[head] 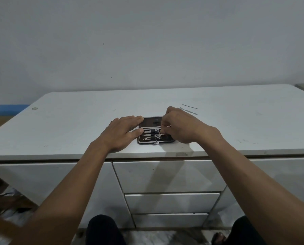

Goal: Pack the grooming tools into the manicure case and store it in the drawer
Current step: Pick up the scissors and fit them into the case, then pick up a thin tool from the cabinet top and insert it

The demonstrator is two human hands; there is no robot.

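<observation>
Both hands are at the small dark manicure case with a metal rim (150,122), which lies open and flat near the front edge of the white, smooth cabinet top (77,121). On the left side, the left hand (120,133) lies flat with straight fingers; its fingertips touch the left edge of the case and hold nothing. Over the right part of the case, the right hand (178,126) has its fingers bent together in a narrow pinch on a thin silver metal tool (162,132), but the fingers hide most of it, so I cannot tell which tool it is. Two shiny metal grooming tools (148,137) lie in the near half of the case, under black straps. Beyond the right hand, two thin grey marks (190,106) are on the top. Below the top, three white glossy drawers (170,202) are stacked, all shut.
</observation>
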